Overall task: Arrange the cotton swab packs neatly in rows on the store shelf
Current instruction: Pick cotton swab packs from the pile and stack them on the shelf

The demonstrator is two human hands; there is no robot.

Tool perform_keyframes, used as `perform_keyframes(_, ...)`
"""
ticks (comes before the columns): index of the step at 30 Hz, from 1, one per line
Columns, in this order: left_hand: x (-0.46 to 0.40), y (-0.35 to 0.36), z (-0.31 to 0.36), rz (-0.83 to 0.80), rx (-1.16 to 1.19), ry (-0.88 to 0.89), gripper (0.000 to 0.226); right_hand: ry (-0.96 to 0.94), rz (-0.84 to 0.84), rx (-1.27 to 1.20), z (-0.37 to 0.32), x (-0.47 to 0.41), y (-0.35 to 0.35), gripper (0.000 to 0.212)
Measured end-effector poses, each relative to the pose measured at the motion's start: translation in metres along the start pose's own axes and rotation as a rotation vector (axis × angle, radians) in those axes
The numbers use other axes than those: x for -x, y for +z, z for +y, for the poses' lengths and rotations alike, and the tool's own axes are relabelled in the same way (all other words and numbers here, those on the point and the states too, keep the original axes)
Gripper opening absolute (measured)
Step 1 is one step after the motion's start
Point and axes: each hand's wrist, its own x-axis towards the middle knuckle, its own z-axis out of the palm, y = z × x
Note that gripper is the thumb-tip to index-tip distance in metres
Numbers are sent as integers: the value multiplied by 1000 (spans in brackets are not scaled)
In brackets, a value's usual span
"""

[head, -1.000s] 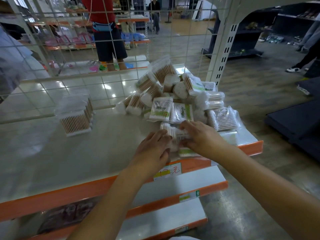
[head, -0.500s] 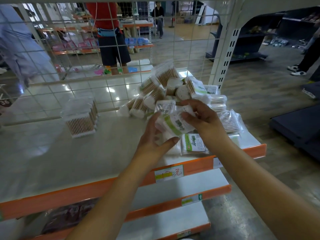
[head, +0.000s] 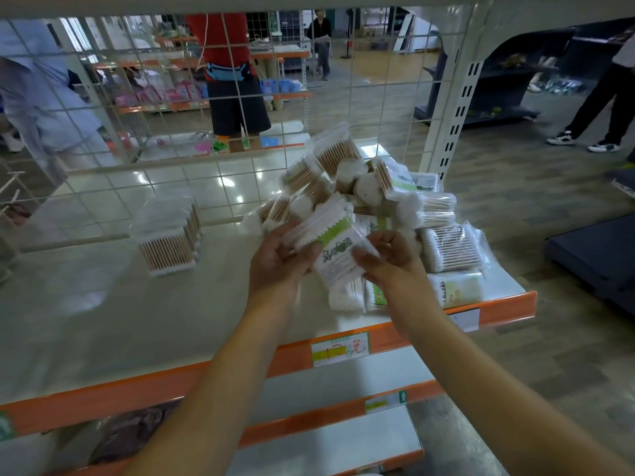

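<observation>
Cotton swab packs (head: 338,250) sit between both hands, lifted just above the shelf (head: 103,321) near its front edge, a little right of centre. Left hand (head: 276,261) grips the bundle from the 9 o'clock side, fingers curled around the white-tipped end. Right hand (head: 388,257) pinches it from 3 o'clock, thumb pressed on the green-and-white label, fingers bent behind. How many packs are in the bundle, I cannot tell. At 12 to 2 o'clock of the hands, a loose heap of packs (head: 371,187) is jumbled against the wire grid back (head: 240,115), some on end, some flat. More packs (head: 453,290) lie flat at 4 o'clock, by the orange shelf lip (head: 508,304). Well off at 9 o'clock, a tidy row of packs (head: 170,247) stands upright. A price tag (head: 340,348) hangs on the lip directly below the hands.
</observation>
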Motion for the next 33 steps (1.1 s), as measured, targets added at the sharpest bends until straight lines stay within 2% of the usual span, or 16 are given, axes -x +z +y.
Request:
perform_keyframes(6,3,-2,2,19,88,-10,19,-64,5,160,16,17,4,25)
perform_keyframes(13,6,-6,1,14,95,-18,14,-187,109,387,23,18,6,30)
perform_keyframes(16,8,-6,0,-1,70,-12,15,-219,62,432,19,16,9,34)
perform_keyframes(20,10,-8,2,-23,64,-25,30,-233,5,494,11,12,12,40)
perform_keyframes(23,12,-10,4,12,14,-20,24,-251,-78,510,5,12,14,28)
perform_keyframes(25,14,-12,6,25,-29,28,28,-252,-127,529,3,13,18,24)
perform_keyframes(29,22,-24,8,-14,-153,134,35,-220,-238,604,0,13,31,47)
perform_keyframes(33,22,-47,11,-30,-252,188,31,-208,-241,510,5,9,46,39)
